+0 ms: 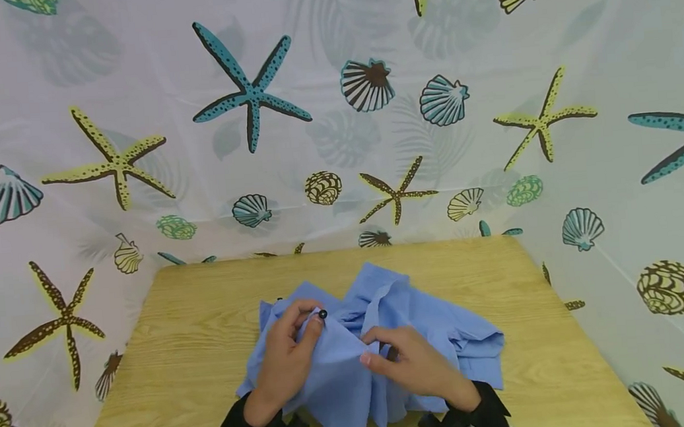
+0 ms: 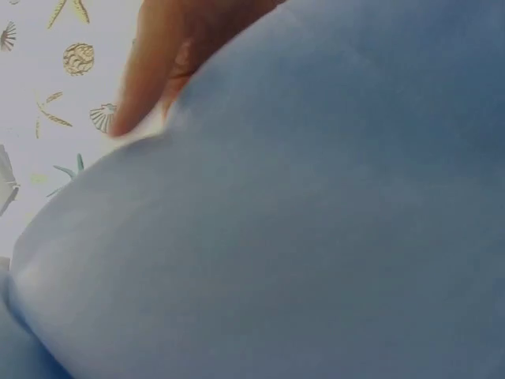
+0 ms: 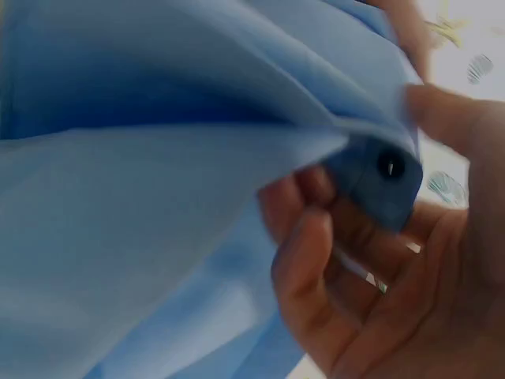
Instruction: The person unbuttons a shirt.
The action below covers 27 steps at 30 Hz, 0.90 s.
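Note:
A crumpled light-blue shirt (image 1: 341,372) with dark buttons lies in a heap on the wooden table and is partly lifted toward me. My left hand (image 1: 286,356) pinches its fabric between thumb and fingers, beside a black button (image 1: 322,314). At the middle of the shirt, my right hand (image 1: 415,364) holds an edge of the fabric with thumb and index finger apart. The right wrist view shows a cloth corner with a black button (image 3: 390,163) among that hand's curled fingers (image 3: 304,253). Fabric fills most of the left wrist view and hides much of the left hand (image 2: 170,59).
The wooden table (image 1: 189,330) extends on both sides of the shirt. A white curtain (image 1: 300,38) printed with starfish and shells surrounds the table at the back and sides.

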Available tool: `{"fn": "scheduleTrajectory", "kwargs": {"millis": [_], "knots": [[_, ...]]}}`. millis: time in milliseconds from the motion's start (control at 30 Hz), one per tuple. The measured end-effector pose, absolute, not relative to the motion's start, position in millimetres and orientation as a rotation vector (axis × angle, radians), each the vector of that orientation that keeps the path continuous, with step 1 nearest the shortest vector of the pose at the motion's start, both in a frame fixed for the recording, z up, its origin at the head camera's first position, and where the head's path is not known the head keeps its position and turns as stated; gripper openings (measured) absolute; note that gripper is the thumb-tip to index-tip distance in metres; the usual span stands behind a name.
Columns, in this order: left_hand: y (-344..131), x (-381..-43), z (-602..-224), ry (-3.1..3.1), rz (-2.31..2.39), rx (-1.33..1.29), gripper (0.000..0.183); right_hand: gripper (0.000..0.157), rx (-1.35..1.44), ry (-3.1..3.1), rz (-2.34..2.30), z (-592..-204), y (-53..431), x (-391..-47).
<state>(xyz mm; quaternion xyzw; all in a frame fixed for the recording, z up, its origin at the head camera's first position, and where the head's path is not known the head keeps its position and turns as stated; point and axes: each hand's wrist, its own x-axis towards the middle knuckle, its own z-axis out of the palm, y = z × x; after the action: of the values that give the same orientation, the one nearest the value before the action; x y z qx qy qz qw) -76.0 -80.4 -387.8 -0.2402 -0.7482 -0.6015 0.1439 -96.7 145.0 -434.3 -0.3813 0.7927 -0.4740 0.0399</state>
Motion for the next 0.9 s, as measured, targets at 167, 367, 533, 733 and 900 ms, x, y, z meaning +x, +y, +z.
{"fn": "scheduleTrajectory", "kwargs": {"millis": [167,367,533,733,900], "knots": [[-88,-93,-410,-2.167,-1.699,-0.669,0.016,0.017,-1.253,2.198,-1.600,-411,150,-94],[-90,-113,-441,-2.337,-1.427,-0.536,0.018,0.028,-1.261,2.271,-1.570,-419,149,-95],[-80,-119,-447,-2.423,-1.069,-0.662,0.036,0.035,-1.194,2.436,-1.431,-444,151,-104],[-64,-108,-443,-2.607,-1.154,-1.013,0.026,0.037,-1.175,2.462,-1.351,-445,150,-106],[-63,-107,-450,-2.608,-1.150,-1.053,0.017,0.033,-1.130,2.460,-1.399,-434,149,-100]]}}
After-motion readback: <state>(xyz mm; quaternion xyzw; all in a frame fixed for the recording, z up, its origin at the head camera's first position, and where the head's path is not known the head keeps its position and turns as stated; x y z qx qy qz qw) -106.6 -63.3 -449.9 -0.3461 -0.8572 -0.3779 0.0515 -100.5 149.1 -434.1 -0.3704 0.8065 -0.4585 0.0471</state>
